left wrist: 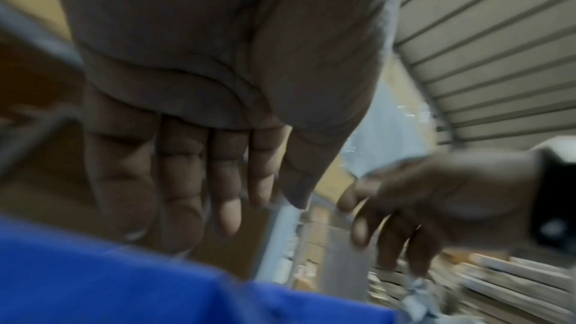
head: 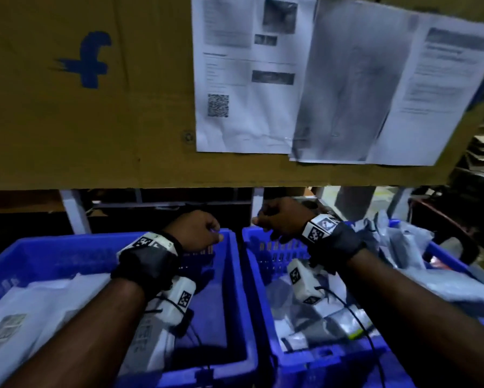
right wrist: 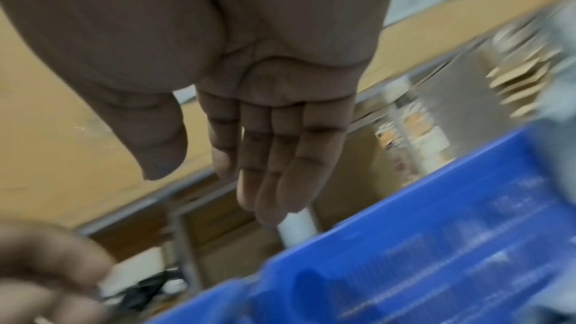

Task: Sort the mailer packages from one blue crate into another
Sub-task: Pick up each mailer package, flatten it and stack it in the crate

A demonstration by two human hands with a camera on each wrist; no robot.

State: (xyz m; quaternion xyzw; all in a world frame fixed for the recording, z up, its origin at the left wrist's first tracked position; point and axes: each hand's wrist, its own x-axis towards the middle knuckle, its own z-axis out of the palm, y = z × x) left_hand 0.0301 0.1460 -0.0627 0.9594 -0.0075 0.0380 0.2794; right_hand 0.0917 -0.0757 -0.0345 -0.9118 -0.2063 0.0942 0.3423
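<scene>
Two blue crates stand side by side in the head view. The left crate holds a few white mailers along its left side. The right crate is piled with grey and white mailers. My left hand hovers over the left crate's far rim, with nothing in it. The left wrist view shows that hand's fingers straight and relaxed above a blue rim. My right hand hovers over the right crate's far left corner. Its fingers are also straight and hold nothing.
A large cardboard panel with a blue logo hangs above the crates, with printed papers taped to it. Grey shelf legs stand behind the crates. Black cables dangle from both wrist units into the crates.
</scene>
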